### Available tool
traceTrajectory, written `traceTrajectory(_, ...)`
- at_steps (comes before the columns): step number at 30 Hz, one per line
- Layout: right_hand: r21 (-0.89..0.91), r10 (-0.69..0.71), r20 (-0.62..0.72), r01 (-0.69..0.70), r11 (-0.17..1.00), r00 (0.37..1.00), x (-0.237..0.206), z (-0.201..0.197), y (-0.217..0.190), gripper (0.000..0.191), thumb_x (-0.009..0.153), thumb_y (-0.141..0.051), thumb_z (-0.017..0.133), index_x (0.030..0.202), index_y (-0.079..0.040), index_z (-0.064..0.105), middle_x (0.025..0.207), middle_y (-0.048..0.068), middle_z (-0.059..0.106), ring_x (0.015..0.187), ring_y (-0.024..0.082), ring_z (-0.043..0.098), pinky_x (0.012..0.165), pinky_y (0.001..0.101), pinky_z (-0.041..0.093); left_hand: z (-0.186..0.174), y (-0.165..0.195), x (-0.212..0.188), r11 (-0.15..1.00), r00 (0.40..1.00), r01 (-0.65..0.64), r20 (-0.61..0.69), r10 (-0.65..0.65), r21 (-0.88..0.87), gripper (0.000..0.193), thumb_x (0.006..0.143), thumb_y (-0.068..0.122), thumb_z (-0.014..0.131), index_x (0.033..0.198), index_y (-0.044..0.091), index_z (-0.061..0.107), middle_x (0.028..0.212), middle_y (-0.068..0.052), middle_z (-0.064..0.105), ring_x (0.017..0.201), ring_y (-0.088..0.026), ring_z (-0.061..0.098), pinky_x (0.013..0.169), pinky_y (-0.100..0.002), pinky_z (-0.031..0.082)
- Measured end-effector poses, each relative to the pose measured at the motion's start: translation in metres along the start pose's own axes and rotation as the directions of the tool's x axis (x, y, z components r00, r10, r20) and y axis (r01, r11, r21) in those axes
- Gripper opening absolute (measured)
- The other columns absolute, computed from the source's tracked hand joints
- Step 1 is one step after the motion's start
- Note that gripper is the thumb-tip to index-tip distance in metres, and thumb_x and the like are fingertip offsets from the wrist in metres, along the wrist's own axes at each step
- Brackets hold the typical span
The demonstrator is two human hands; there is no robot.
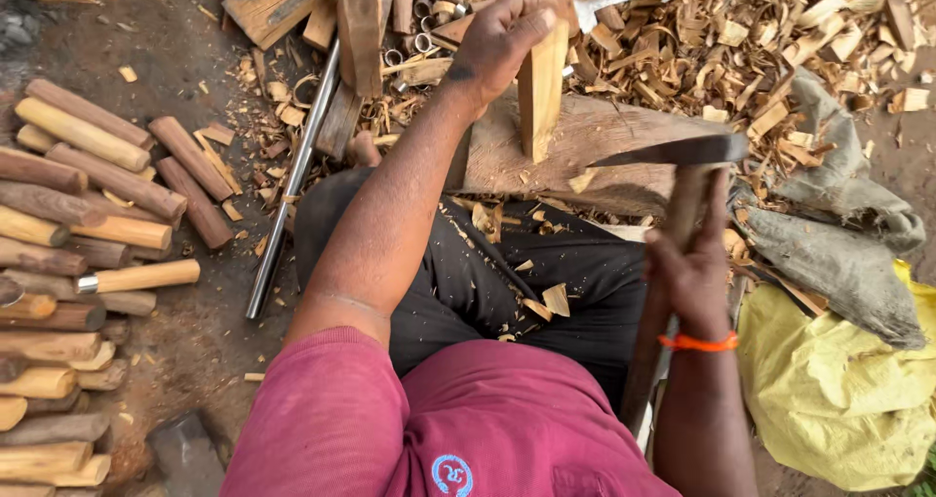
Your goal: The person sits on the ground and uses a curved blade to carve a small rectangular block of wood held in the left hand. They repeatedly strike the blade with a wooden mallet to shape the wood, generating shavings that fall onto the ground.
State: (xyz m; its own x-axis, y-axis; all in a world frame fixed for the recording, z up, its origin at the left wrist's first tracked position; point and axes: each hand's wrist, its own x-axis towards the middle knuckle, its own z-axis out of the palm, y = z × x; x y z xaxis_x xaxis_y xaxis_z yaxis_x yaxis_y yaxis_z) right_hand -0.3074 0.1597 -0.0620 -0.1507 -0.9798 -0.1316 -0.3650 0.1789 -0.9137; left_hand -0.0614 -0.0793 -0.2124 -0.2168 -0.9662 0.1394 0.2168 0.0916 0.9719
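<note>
Wood billet: a pale, tapered wood billet [541,92] stands upright with its lower end on the chopping block, near the top middle of the view
Left hand: the left hand [499,40] is closed around the top of the billet, fingers wrapped over its upper end, holding it steady
Right hand: the right hand [690,268] is clenched on the wooden handle of an adze [673,153], an orange thread tied round the wrist
Adze: its dark blade lies level, just right of the billet's lower end and apart from it
Chopping block: a broad, worn chopping block [604,141] lies across in front of the person's knees, chips scattered on it
Lap: black trousers [468,282] flecked with chips, a maroon shirt below
Left side: a stack of rounded wooden handles [78,263] on the dirt, a metal pipe [292,180] lying beside them
Right side: a heap of wood shavings [741,48], grey cloth sacks [838,234], a yellow plastic bag [838,390]
</note>
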Motion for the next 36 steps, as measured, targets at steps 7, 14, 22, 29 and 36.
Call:
traceTrajectory(7, -0.807, -0.142, -0.203, -0.083, 0.584, 0.969, 0.017, -0.043, 0.086, 0.080, 0.102, -0.018, 0.076, 0.170, -0.018, 0.035, 0.126, 0.023, 0.070, 0.087, 0.034, 0.069, 0.076, 0.0421, 0.055, -0.009, 0.019, -0.012, 0.991, 0.995, 0.098, -0.014, -0.100, -0.091, 0.058, 0.088, 0.058, 0.072, 0.122, 0.011, 0.067, 0.115, -0.013, 0.070, 0.108, -0.023, 0.072, 0.093, -0.041, 0.065)
traceTrajectory(14, -0.895, -0.620, -0.029, 0.256, 0.365, 0.784, 0.012, -0.020, 0.063, 0.046, 0.097, -0.025, 0.081, 0.134, -0.011, 0.058, 0.115, 0.018, 0.067, 0.103, 0.034, 0.067, 0.088, 0.0416, 0.055, -0.008, 0.011, -0.012, 1.000, 0.999, -0.029, 0.022, 0.029, -0.003, 0.058, 0.094, 0.062, 0.070, 0.122, 0.011, 0.067, 0.110, -0.011, 0.074, 0.108, -0.019, 0.074, 0.098, -0.037, 0.064)
traceTrajectory(22, -0.787, -0.262, -0.098, 0.087, 0.611, 0.960, 0.063, 0.047, 0.021, 0.023, 0.100, -0.020, 0.073, 0.084, -0.005, 0.069, 0.084, 0.016, 0.068, 0.077, 0.034, 0.067, 0.070, 0.0441, 0.053, -0.014, 0.019, 0.018, 0.995, 0.993, 0.094, -0.073, -0.095, -0.014, 0.062, 0.089, 0.056, 0.070, 0.129, 0.009, 0.064, 0.129, -0.016, 0.069, 0.123, -0.028, 0.066, 0.106, -0.045, 0.053)
traceTrajectory(29, -0.032, -0.100, -0.147, 0.096, 0.995, 0.984, 0.062, 0.012, -0.023, 0.022, 0.106, -0.024, 0.051, 0.102, -0.008, 0.066, 0.091, 0.009, 0.065, 0.078, 0.019, 0.061, 0.069, 0.0348, 0.050, -0.041, 0.067, 0.016, 0.957, 0.973, 0.221, 0.019, -0.228, 0.186, 0.049, 0.090, 0.052, 0.071, 0.116, 0.011, 0.071, 0.115, -0.014, 0.072, 0.108, -0.026, 0.070, 0.093, -0.041, 0.060)
traceTrajectory(36, -0.340, -0.183, -0.506, 0.000, 0.940, 0.843, 0.044, -0.075, -0.002, 0.047, 0.107, -0.040, 0.068, 0.132, -0.003, 0.053, 0.109, 0.009, 0.064, 0.089, 0.018, 0.064, 0.075, 0.0386, 0.057, -0.034, 0.104, 0.001, 0.847, 0.989, 0.058, -0.086, -0.122, -0.528, 0.056, 0.078, 0.033, 0.085, 0.123, 0.004, 0.067, 0.114, -0.019, 0.069, 0.098, -0.030, 0.070, 0.085, -0.043, 0.062)
